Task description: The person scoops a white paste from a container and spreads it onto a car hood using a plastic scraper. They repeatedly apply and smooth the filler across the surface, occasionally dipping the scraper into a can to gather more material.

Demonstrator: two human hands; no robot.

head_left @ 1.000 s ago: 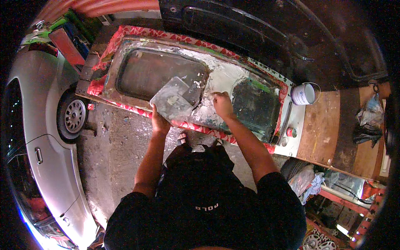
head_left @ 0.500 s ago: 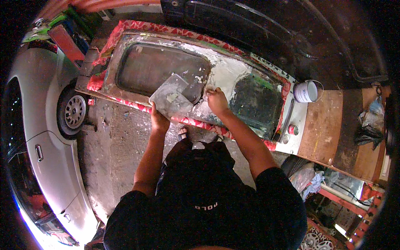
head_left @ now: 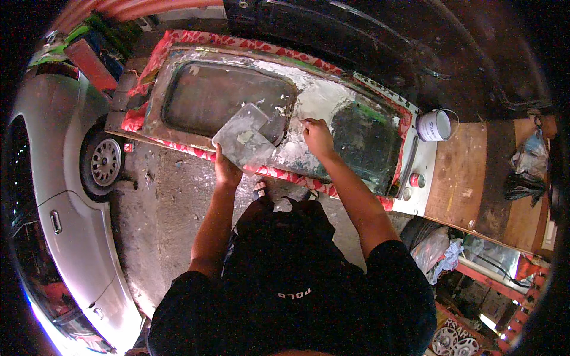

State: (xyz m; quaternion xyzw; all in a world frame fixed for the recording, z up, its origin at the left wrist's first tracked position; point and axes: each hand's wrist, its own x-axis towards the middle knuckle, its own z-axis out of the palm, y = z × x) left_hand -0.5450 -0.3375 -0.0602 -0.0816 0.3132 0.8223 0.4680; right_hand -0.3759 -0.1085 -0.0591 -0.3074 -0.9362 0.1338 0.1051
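Observation:
My left hand (head_left: 227,170) grips the near edge of a translucent, putty-smeared mixing board (head_left: 243,137), with the thumb on top. The board is tilted over the near side of a large, worn vehicle panel (head_left: 160,98) with two recessed dark areas. My right hand (head_left: 319,139) is closed above the panel's middle, around something small that its fingers mostly hide. White putty (head_left: 320,98) covers the strip between the two recesses, beside and beyond that hand. Whether the right hand touches the surface, I cannot tell.
Red patterned cloth (head_left: 136,115) lies under the panel. To its right stand a white bucket (head_left: 433,126) and a small red tin (head_left: 417,180) on the bench (head_left: 457,172). A silver car (head_left: 71,225) is on the left. Bags (head_left: 528,169) hang at far right.
My right hand has shifted a little to the right and away from me over the putty strip. My left hand and the board stay nearly in place.

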